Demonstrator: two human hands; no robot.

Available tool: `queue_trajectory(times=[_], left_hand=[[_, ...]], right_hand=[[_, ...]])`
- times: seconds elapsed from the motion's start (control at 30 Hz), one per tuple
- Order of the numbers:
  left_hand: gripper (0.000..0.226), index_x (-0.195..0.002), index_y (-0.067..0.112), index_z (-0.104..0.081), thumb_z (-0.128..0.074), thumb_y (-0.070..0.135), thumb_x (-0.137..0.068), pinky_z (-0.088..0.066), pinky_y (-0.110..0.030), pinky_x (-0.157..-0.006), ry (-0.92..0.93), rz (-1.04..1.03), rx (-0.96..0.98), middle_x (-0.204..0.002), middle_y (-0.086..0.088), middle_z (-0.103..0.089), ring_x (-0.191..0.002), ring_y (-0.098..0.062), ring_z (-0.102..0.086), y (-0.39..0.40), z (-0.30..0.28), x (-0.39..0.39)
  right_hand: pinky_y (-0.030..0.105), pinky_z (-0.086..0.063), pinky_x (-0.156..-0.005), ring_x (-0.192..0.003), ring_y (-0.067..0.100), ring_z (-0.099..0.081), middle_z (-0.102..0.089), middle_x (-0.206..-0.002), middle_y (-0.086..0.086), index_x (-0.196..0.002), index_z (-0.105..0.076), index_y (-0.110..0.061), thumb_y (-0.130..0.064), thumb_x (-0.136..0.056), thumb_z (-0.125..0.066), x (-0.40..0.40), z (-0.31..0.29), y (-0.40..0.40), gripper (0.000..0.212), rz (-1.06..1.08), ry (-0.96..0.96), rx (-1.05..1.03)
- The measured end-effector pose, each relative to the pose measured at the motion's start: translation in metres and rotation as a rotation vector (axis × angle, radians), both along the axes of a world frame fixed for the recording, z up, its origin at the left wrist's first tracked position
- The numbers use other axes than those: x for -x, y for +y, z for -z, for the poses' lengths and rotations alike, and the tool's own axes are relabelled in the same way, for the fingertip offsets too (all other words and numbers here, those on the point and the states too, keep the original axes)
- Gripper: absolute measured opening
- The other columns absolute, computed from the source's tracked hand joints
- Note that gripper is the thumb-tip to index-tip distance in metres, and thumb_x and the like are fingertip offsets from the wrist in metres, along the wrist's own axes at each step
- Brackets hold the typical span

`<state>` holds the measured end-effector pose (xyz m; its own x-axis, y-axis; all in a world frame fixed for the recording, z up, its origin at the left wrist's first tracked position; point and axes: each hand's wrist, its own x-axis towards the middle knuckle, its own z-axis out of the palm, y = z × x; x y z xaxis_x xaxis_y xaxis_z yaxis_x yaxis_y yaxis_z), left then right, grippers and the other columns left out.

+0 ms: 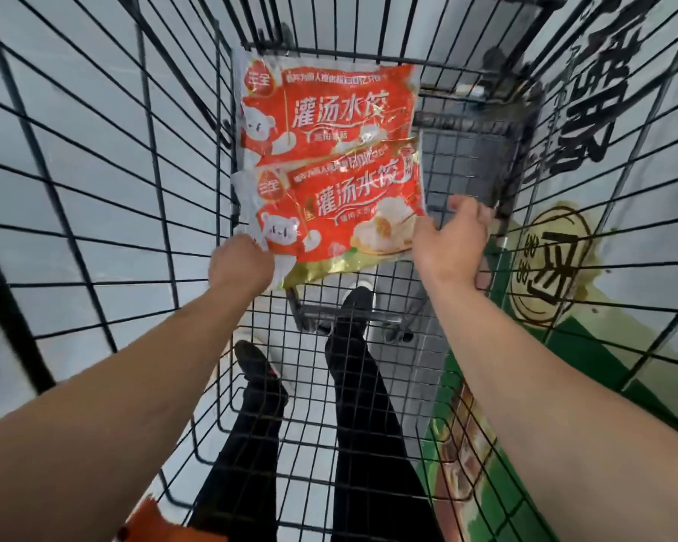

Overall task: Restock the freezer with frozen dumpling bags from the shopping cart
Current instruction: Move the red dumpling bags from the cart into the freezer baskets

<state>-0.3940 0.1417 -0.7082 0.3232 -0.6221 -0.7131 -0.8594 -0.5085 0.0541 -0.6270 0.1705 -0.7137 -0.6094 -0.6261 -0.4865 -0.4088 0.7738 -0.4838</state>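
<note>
Inside cart (94,189), hands (240,264) seemingly on bag (341,213)

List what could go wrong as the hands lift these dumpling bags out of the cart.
1. The left hand holds only the near bag by its corner; that thin grip may slip or tear the plastic.
2. The far bag overlaps the near one and could slide off or drop when it is pulled.
3. The right hand sits beside the cart's wire wall; knuckles could snag there.
</note>
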Motion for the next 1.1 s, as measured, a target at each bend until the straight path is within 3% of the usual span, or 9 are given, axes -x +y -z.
queue_trajectory(times=[0.13, 0.27, 0.37, 0.53, 0.63, 0.77, 0.9, 1.0, 1.1], left_hand=[[0.035, -0.121, 0.004, -0.054, -0.052, 0.027, -0.094, -0.047, -0.035, -0.088, 0.069, -0.246, 0.074, -0.121, -0.017, -0.062, -0.113, -0.036, -0.057, 0.000, 0.017, 0.006], [0.041, -0.131, 0.013, -0.053, -0.050, 0.032, -0.095, -0.048, -0.040, -0.100, 0.118, -0.451, 0.162, -0.130, -0.010, -0.060, -0.118, -0.031, -0.057, -0.006, 0.026, 0.009], [0.031, -0.111, 0.014, -0.064, -0.056, 0.033, -0.088, -0.054, -0.042, -0.094, 0.273, -0.598, 0.177, -0.116, -0.009, -0.067, -0.104, -0.029, -0.064, -0.013, 0.029, 0.009], [0.005, -0.091, 0.015, -0.066, -0.062, 0.015, -0.090, -0.057, -0.032, -0.073, 0.473, -0.730, 0.086, -0.093, -0.002, -0.072, -0.087, -0.022, -0.071, -0.009, 0.010, 0.012], [0.009, -0.080, 0.017, -0.065, -0.065, 0.016, -0.089, -0.053, -0.021, -0.056, 0.509, -0.707, 0.111, -0.081, 0.001, -0.072, -0.068, -0.012, -0.070, 0.004, -0.022, 0.019], [0.018, -0.084, 0.018, -0.069, -0.068, 0.036, -0.079, -0.060, -0.042, -0.082, 0.534, -0.641, 0.111, -0.098, -0.006, -0.074, -0.085, -0.024, -0.072, 0.019, -0.086, 0.012], [0.021, -0.070, 0.019, -0.063, -0.065, 0.039, -0.077, -0.058, -0.048, -0.086, 0.582, -0.447, 0.132, -0.090, -0.009, -0.074, -0.087, -0.030, -0.072, 0.038, -0.160, -0.003], [0.034, -0.072, 0.015, -0.064, -0.066, 0.048, -0.066, -0.056, -0.056, -0.088, 0.679, -0.334, 0.128, -0.097, -0.016, -0.074, -0.094, -0.037, -0.071, 0.049, -0.190, -0.022], [0.035, -0.080, 0.018, -0.073, -0.071, 0.048, -0.060, -0.057, -0.053, -0.086, 0.794, -0.255, 0.135, -0.088, -0.005, -0.077, -0.085, -0.029, -0.074, 0.067, -0.236, -0.036]], right_hand=[[0.026, -0.037, -0.097, -0.119, 0.021, -0.052, -0.054, -0.131, 0.004, -0.130, -0.051, -0.011, -0.017, -0.095, -0.054, -0.003, 0.013, -0.014, 0.036, 0.035, -0.049, -0.073], [0.023, -0.041, -0.079, -0.091, 0.013, -0.054, -0.062, -0.102, -0.004, -0.116, -0.064, -0.015, -0.016, -0.098, -0.047, -0.003, 0.026, -0.020, 0.025, 0.057, -0.131, -0.136], [0.027, -0.048, -0.072, -0.083, 0.017, -0.060, -0.072, -0.100, 0.001, -0.099, -0.072, -0.014, -0.014, -0.096, -0.046, -0.001, 0.033, -0.020, 0.026, 0.139, -0.168, -0.138], [0.038, -0.056, -0.079, -0.085, 0.026, -0.066, -0.071, -0.088, 0.004, -0.075, -0.064, -0.019, -0.015, -0.096, -0.046, -0.006, 0.017, -0.006, 0.028, 0.203, -0.176, -0.147], [0.033, -0.048, -0.070, -0.073, 0.024, -0.057, -0.060, -0.072, 0.001, -0.062, -0.053, -0.021, -0.011, -0.097, -0.043, -0.009, -0.015, 0.013, 0.038, 0.238, -0.194, -0.142], [0.029, -0.044, -0.067, -0.073, 0.021, -0.055, -0.057, -0.070, -0.001, -0.073, -0.060, -0.010, -0.011, -0.098, -0.044, -0.013, -0.084, 0.042, 0.030, 0.290, -0.219, -0.076], [0.027, -0.038, -0.055, -0.067, 0.020, -0.050, -0.054, -0.066, -0.001, -0.082, -0.065, -0.002, -0.012, -0.100, -0.044, -0.019, -0.163, 0.077, 0.030, 0.315, -0.191, 0.017], [0.028, -0.040, -0.060, -0.067, 0.019, -0.051, -0.058, -0.071, 0.001, -0.078, -0.065, -0.007, -0.014, -0.098, -0.044, -0.027, -0.217, 0.109, 0.030, 0.352, -0.188, 0.090], [0.033, -0.046, -0.065, -0.070, 0.023, -0.057, -0.065, -0.074, 0.006, -0.075, -0.065, -0.003, -0.017, -0.094, -0.047, -0.040, -0.273, 0.155, 0.030, 0.395, -0.159, 0.189]])
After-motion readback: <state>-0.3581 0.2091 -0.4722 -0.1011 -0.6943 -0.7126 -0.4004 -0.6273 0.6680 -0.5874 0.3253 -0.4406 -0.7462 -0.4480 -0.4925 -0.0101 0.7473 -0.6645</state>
